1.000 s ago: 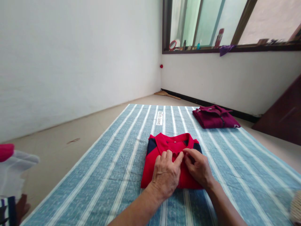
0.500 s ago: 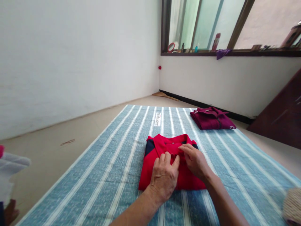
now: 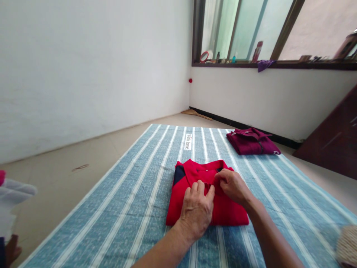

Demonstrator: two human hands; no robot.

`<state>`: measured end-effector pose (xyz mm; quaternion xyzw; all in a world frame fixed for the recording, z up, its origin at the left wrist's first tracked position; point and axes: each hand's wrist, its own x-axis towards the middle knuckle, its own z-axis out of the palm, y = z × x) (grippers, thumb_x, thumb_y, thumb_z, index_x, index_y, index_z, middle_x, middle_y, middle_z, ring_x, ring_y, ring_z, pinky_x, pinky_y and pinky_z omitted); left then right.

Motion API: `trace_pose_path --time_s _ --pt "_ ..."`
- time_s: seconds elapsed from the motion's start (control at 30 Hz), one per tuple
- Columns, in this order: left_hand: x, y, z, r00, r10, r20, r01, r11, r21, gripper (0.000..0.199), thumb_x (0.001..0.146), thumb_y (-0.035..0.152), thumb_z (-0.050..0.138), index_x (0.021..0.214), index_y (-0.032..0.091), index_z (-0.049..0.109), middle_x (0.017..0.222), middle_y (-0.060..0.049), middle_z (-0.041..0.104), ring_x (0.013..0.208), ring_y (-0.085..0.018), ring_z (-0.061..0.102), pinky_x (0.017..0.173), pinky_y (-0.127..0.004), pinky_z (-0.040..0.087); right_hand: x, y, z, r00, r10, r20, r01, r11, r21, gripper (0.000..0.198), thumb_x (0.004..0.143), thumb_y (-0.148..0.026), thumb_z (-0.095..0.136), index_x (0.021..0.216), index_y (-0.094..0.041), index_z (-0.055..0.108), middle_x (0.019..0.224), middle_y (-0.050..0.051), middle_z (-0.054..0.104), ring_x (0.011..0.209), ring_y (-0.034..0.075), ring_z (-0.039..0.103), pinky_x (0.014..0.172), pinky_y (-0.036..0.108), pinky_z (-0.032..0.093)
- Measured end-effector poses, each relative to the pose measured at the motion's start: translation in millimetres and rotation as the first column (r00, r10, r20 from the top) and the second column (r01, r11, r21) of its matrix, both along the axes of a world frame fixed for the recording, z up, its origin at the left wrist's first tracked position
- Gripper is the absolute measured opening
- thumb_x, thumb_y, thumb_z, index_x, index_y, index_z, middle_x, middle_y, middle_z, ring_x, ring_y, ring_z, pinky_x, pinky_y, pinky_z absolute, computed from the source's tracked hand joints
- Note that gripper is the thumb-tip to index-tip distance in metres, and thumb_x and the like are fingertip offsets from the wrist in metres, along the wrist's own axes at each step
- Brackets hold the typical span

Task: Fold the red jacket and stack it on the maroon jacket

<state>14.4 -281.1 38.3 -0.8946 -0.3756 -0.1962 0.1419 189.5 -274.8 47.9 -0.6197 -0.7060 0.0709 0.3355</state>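
Observation:
A red collared shirt (image 3: 178, 201) with navy shoulder patches lies folded on the striped blue cloth, its collar facing away from me. My left hand (image 3: 197, 206) rests on its front, thumb and fingers bent around a small fold of the fabric near the middle. Just to the right, my right hand (image 3: 232, 186) has its fingers curled in a pinch on the right side of the collar. The fingertips of both hands are partly hidden.
A folded maroon garment (image 3: 252, 143) lies at the table's far right corner. A beige woven object (image 3: 347, 245) sits at the right edge. White cloth (image 3: 16, 191) and part of another person's hand (image 3: 12, 249) show at left. A window sill (image 3: 237, 64) holds small items.
My right hand has shifted slightly right along the collar, and its fingers have curled in more. My left hand stays at nearly the same spot on the shirt.

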Motion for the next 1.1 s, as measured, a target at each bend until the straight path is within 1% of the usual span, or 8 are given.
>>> trace_pose_path --time_s 0.1,0.27,0.43,0.57,0.63,0.73,0.97,1.1 --pt "0 0 -0.8 1.000 -0.002 0.001 0.002 1.000 0.013 0.035 0.085 0.017 0.051 0.118 0.024 0.061 0.106 -0.015 0.058 0.084 -0.027 0.054 0.067 -0.038 0.047 -3 0 10 0.997 0.064 -0.033 -0.066 0.995 -0.072 0.030 0.065 -0.002 0.042 0.068 -0.021 0.066 0.072 0.001 0.066 0.067 0.014 0.060 0.059 0.022 0.042" --pt "0 -1 0.6 1.000 0.003 0.003 -0.003 1.000 0.018 0.035 0.084 0.016 0.051 0.116 0.025 0.061 0.106 -0.014 0.057 0.083 -0.026 0.054 0.067 -0.037 0.047 -6 4 18 0.980 0.149 -0.131 -0.173 0.964 -0.203 0.024 0.064 -0.004 0.045 0.060 -0.020 0.063 0.061 -0.002 0.061 0.052 0.011 0.055 0.049 0.020 0.036" --pt "0 -1 1.6 1.000 0.005 -0.016 -0.005 1.000 0.015 0.034 0.085 0.018 0.051 0.117 0.026 0.061 0.107 -0.015 0.058 0.084 -0.027 0.054 0.066 -0.037 0.047 2 12 20 0.933 0.221 -0.285 -0.310 0.895 -0.321 0.026 0.062 -0.002 0.045 0.062 -0.019 0.064 0.050 -0.005 0.056 0.047 0.010 0.053 0.044 0.017 0.036" --pt "0 -1 0.5 1.000 0.004 -0.026 -0.004 1.000 0.000 0.035 0.085 0.018 0.052 0.118 0.025 0.061 0.110 -0.016 0.058 0.086 -0.028 0.055 0.066 -0.038 0.048 6 17 23 0.903 0.268 -0.336 -0.392 0.834 -0.389 0.024 0.062 -0.003 0.044 0.057 -0.018 0.062 0.048 -0.006 0.056 0.045 0.010 0.053 0.043 0.017 0.038" --pt "0 -1 -0.1 1.000 0.005 -0.025 -0.005 1.000 -0.003 0.035 0.085 0.018 0.053 0.118 0.026 0.061 0.110 -0.016 0.058 0.086 -0.028 0.055 0.066 -0.038 0.048 7 19 24 0.898 0.268 -0.348 -0.403 0.817 -0.412 0.022 0.062 -0.003 0.046 0.057 -0.018 0.062 0.047 -0.006 0.056 0.044 0.010 0.053 0.042 0.017 0.038" --pt "0 -1 -0.8 1.000 0.007 -0.025 -0.006 1.000 0.005 0.034 0.085 0.019 0.053 0.117 0.027 0.061 0.111 -0.016 0.058 0.086 -0.027 0.056 0.066 -0.038 0.048 8 19 24 0.906 0.245 -0.345 -0.383 0.821 -0.424 0.020 0.062 -0.004 0.048 0.057 -0.018 0.062 0.046 -0.006 0.055 0.043 0.010 0.052 0.041 0.017 0.037" --pt "-1 -1 -0.2 0.998 0.013 -0.054 -0.013 1.000 0.006 0.034 0.086 0.020 0.054 0.118 0.029 0.061 0.112 -0.016 0.058 0.087 -0.027 0.056 0.068 -0.038 0.048 8 16 19 0.935 0.162 -0.315 -0.287 0.866 -0.409 0.016 0.063 -0.005 0.053 0.059 -0.017 0.062 0.048 -0.006 0.055 0.044 0.009 0.051 0.041 0.017 0.035" --pt "-1 -1 -1.9 0.998 0.014 -0.064 -0.013 1.000 0.019 0.034 0.086 0.021 0.054 0.118 0.032 0.061 0.112 -0.015 0.058 0.087 -0.026 0.056 0.067 -0.037 0.047 9 17 15 0.935 0.133 -0.328 -0.272 0.862 -0.428 0.014 0.064 -0.006 0.054 0.060 -0.017 0.062 0.048 -0.005 0.056 0.044 0.008 0.051 0.040 0.017 0.035"
